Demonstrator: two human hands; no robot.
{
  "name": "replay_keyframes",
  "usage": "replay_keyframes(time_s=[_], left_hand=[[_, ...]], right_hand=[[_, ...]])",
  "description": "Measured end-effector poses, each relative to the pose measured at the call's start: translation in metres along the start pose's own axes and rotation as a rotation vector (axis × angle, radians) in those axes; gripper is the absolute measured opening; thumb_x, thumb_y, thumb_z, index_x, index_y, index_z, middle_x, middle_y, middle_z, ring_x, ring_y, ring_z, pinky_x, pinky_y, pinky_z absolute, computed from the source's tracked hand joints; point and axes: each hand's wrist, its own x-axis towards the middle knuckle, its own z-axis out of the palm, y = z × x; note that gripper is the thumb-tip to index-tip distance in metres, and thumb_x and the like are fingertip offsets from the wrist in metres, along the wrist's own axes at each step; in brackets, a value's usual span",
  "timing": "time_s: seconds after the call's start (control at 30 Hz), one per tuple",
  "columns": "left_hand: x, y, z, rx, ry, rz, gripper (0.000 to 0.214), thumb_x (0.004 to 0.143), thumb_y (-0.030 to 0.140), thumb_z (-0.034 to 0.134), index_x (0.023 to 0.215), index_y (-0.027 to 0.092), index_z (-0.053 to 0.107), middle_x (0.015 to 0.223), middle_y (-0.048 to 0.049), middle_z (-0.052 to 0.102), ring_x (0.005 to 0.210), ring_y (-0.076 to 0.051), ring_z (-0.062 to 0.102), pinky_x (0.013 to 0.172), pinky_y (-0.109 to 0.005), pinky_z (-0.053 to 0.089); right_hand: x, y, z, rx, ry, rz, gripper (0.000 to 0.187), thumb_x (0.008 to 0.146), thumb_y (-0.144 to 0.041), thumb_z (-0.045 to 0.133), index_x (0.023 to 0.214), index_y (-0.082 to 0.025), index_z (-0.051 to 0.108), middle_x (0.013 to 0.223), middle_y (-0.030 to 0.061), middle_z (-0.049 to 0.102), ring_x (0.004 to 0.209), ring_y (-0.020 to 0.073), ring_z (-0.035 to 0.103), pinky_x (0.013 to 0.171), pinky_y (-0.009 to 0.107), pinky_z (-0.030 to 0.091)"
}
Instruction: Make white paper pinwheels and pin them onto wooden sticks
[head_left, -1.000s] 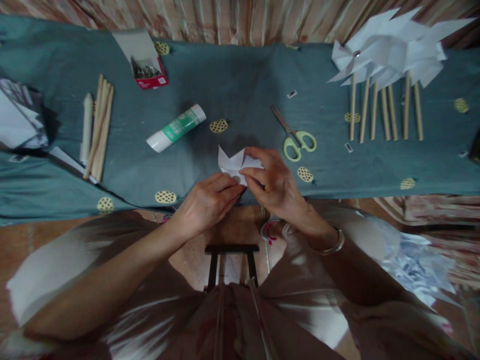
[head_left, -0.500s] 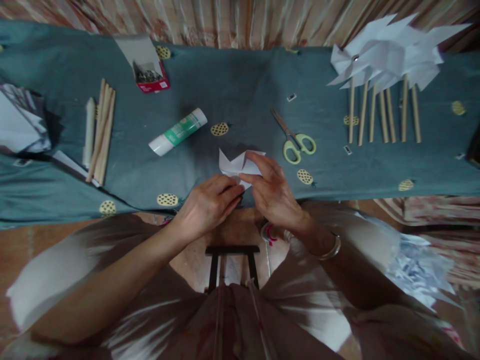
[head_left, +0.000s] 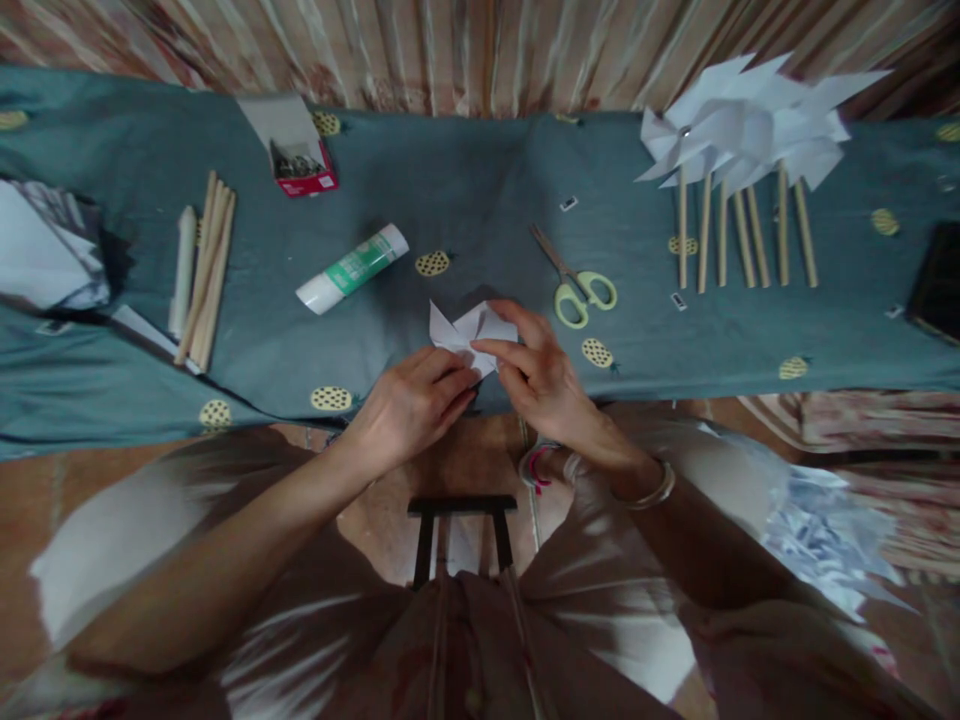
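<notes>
Teal cloth printed with yellow pineapples (head_left: 480, 170) covers a long table that runs across the view, with a striped, pleated beige curtain (head_left: 420, 50) behind it and brown floor tiles (head_left: 480, 450) below its near edge. Close to that edge, at the middle, is a small white folded paper with pointed corners (head_left: 474, 322), and both hands are on it. The left hand (head_left: 420, 400) has its thumb and fingers pinched together on the lower left part. The right hand (head_left: 544, 375), a silver bangle (head_left: 660, 487) on its wrist, stretches one finger toward the centre while another bends over the upper right point; in this dim, soft view I cannot tell whether it grips the paper or only presses it.

Beyond the hands, a white glue stick with a green label (head_left: 352, 268) lies slanting on the left, and green-handled scissors (head_left: 570, 273) lie on the right. Farther left are an opened red and white cardboard box of metal pieces (head_left: 307, 185), a bundle of pale wooden sticks (head_left: 206, 270) and a stack of white papers (head_left: 45, 245). At far right, overlapping white paper pinwheels on wooden sticks (head_left: 750, 125) lie in a row.
</notes>
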Motion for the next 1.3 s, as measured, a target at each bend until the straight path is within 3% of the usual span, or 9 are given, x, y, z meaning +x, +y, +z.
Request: replay_keyframes(time_s=[0.3,0.47,0.67,0.83,1.13,1.3], left_hand=[[0.001,0.0,-0.001,0.008,0.022,0.023,0.016,0.094,0.019,0.057,0.1,0.012,0.069,0.093,-0.0092,0.07,0.084,-0.019,0.068,0.071,-0.029,0.059],[0.002,0.001,-0.002,-0.001,0.007,0.007,0.015,0.093,0.018,0.057,0.1,0.012,0.069,0.093,-0.0081,0.069,0.084,-0.018,0.068,0.072,-0.028,0.059],[0.002,0.002,-0.002,0.026,-0.012,0.006,0.016,0.094,0.02,0.057,0.101,0.011,0.068,0.095,-0.0088,0.07,0.086,-0.019,0.068,0.075,-0.029,0.058],[0.003,0.0,-0.005,0.05,-0.027,0.027,0.019,0.096,0.021,0.052,0.104,0.013,0.068,0.094,-0.008,0.07,0.084,-0.018,0.066,0.072,-0.028,0.057],[0.007,-0.023,-0.024,0.154,-0.042,0.027,0.018,0.096,0.017,0.051,0.1,0.013,0.068,0.096,-0.0096,0.071,0.085,-0.02,0.063,0.073,-0.032,0.054],[0.009,-0.026,-0.025,0.178,0.014,0.054,0.016,0.095,0.015,0.052,0.1,0.012,0.067,0.101,-0.0109,0.07,0.09,-0.022,0.061,0.076,-0.034,0.054]], right_hand=[[0.0,-0.009,0.007,-0.143,-0.014,-0.073,0.034,0.092,-0.012,0.042,0.113,-0.024,0.066,0.147,0.0093,0.049,0.137,0.0264,0.042,0.109,0.053,0.041],[0.002,-0.01,0.005,-0.083,-0.034,-0.04,0.037,0.09,-0.01,0.043,0.113,-0.026,0.067,0.147,0.0078,0.049,0.137,0.0266,0.042,0.109,0.054,0.041],[0.004,0.001,-0.003,-0.061,0.097,-0.003,0.037,0.091,-0.014,0.043,0.117,-0.027,0.066,0.138,0.0062,0.057,0.127,0.0248,0.052,0.107,0.049,0.046],[0.024,0.014,-0.009,-0.087,0.077,0.02,0.037,0.093,-0.028,0.05,0.127,-0.019,0.062,0.134,0.0112,0.062,0.126,0.0275,0.055,0.111,0.049,0.043],[0.038,0.007,-0.023,-0.045,0.04,0.199,0.026,0.086,-0.024,0.061,0.11,-0.019,0.07,0.091,0.0053,0.076,0.086,0.0216,0.07,0.084,0.037,0.055],[0.03,0.0,-0.03,-0.046,0.018,0.264,0.018,0.085,-0.023,0.062,0.099,-0.018,0.072,0.084,0.0052,0.076,0.078,0.0206,0.07,0.073,0.033,0.054]])
